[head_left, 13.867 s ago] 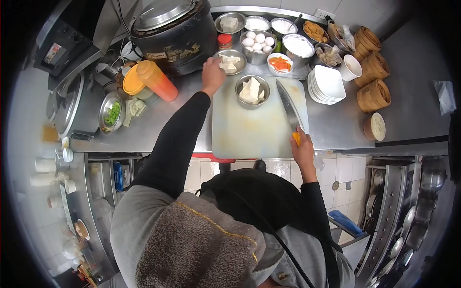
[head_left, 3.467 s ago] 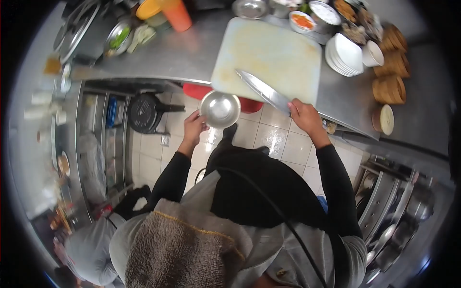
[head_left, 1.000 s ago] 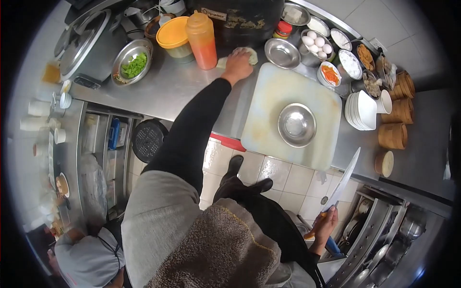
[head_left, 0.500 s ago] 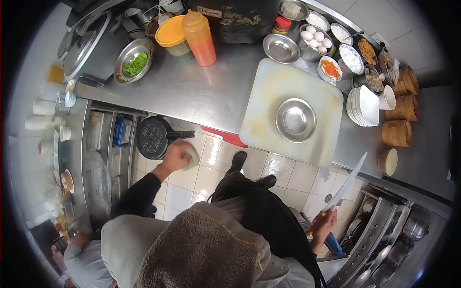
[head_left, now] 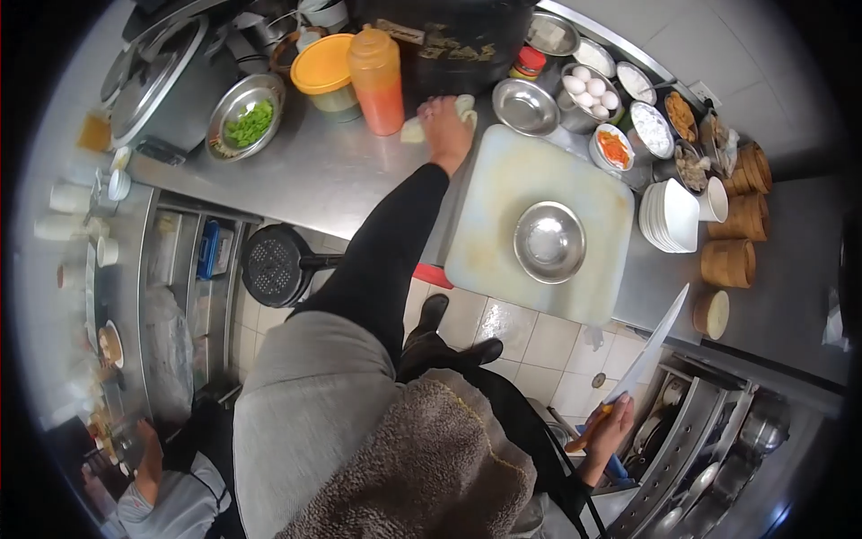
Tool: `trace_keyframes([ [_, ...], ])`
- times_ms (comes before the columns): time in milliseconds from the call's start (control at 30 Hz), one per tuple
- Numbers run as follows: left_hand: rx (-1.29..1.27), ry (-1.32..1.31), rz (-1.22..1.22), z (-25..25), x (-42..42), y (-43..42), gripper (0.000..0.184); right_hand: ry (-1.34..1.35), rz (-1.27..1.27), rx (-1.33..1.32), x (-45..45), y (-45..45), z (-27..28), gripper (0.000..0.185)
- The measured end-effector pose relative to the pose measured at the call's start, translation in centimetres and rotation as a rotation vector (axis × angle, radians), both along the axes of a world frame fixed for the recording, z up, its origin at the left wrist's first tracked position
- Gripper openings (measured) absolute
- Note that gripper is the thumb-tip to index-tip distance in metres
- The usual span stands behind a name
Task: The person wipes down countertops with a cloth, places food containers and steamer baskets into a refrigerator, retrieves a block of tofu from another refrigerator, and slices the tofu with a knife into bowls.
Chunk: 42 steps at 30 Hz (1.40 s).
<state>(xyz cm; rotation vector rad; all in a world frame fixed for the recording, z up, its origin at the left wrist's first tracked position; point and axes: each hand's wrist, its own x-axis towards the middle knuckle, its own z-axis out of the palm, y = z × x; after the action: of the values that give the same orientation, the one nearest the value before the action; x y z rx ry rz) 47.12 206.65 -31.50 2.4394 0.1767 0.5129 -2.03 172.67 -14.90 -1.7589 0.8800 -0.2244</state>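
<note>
My left hand reaches far across the steel counter and presses a pale cloth onto its surface, right beside an orange squeeze bottle. Low on the right, away from the counter, my right hand grips a knife by its orange handle, blade pointing up and outward. Between the two hands lies a whitish cutting board, bearing a steel bowl that looks empty.
Behind the board stand a bowl of eggs, chopped orange pieces and stacked white dishes. Bamboo steamers line the right side. Chopped greens sit at left. Another person is at lower left.
My left hand has swung up from over the floor by the black perforated pan to the back of the counter, carrying the cloth. The knife stays in my right hand, nearly still.
</note>
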Motion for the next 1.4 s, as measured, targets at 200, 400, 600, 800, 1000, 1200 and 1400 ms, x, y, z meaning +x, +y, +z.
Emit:
trace_keyframes([
  [200,0.150,0.105,-0.342,-1.2,-1.8,1.3,0.050,0.013,-0.170,0.098,-2.7,0.4,-2.0,0.036],
  [400,0.210,0.032,-0.465,1.0,-11.1,10.9,0.050,0.030,-0.070,0.071,-0.1,-0.4,-1.5,0.036],
  [600,0.311,0.018,0.527,-2.4,-12.0,28.3,0.052,-0.016,-0.004,0.102,0.5,-1.1,-3.2,0.036],
  [800,0.232,0.167,0.399,0.7,-8.7,19.9,0.050,-0.045,0.119,0.097,3.2,-0.7,-3.3,0.036],
  [1000,0.140,-0.025,-0.519,1.3,-14.6,10.8,0.047,-0.066,0.115,0.105,4.5,0.4,-1.9,0.036],
  [1200,0.333,-0.061,-0.537,2.2,-12.9,19.3,0.040,-0.002,0.087,0.008,4.1,0.0,-1.1,0.036],
  [1400,0.256,-0.002,0.472,-1.4,-20.3,41.0,0.040,0.031,-0.018,-0.036,0.3,-0.5,-0.9,0.035],
])
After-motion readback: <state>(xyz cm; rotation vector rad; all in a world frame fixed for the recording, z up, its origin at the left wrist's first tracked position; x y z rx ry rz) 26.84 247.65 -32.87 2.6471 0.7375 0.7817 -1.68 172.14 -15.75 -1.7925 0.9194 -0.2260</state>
